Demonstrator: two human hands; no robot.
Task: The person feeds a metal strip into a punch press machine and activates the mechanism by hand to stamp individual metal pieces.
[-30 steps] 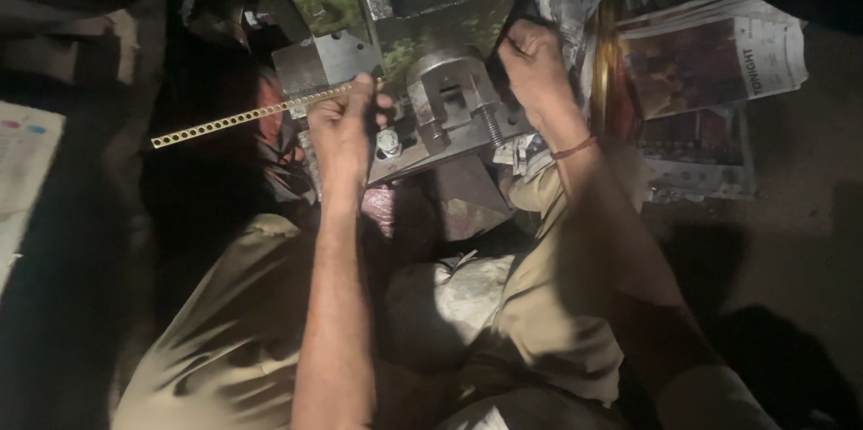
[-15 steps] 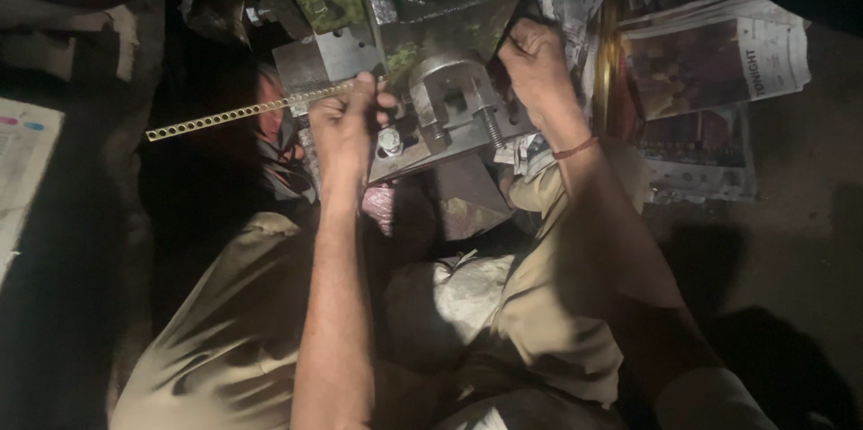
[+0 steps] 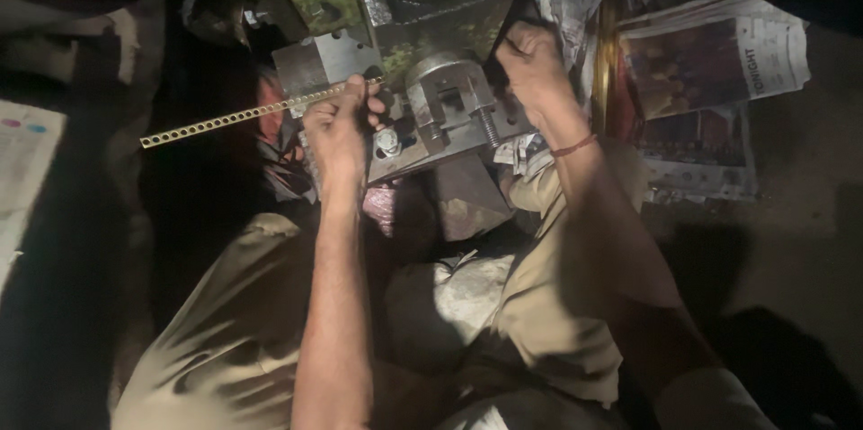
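My left hand (image 3: pixel 340 129) is closed around a long thin brass strip (image 3: pixel 225 119) punched with a row of small holes. The strip runs from the lower left up into a grey metal press machine (image 3: pixel 440 102) in front of me. My right hand (image 3: pixel 529 60) grips a dark handle on the machine's right side; the handle is mostly hidden by my fingers. A thin cord circles my right wrist (image 3: pixel 573 146). A bolt and nut (image 3: pixel 388 141) sit on the machine's base just right of my left hand.
Folded newspapers (image 3: pixel 719 62) lie at the right on the floor. A pale printed sheet (image 3: pixel 22 160) lies at the far left. My knees in beige trousers (image 3: pixel 225 340) flank a lumpy whitish object (image 3: pixel 440 304) below the machine. The surroundings are dark.
The perforated strip has slid a little further left out of the machine, and my left hand stays closed on it. My right hand keeps its hold on the handle.
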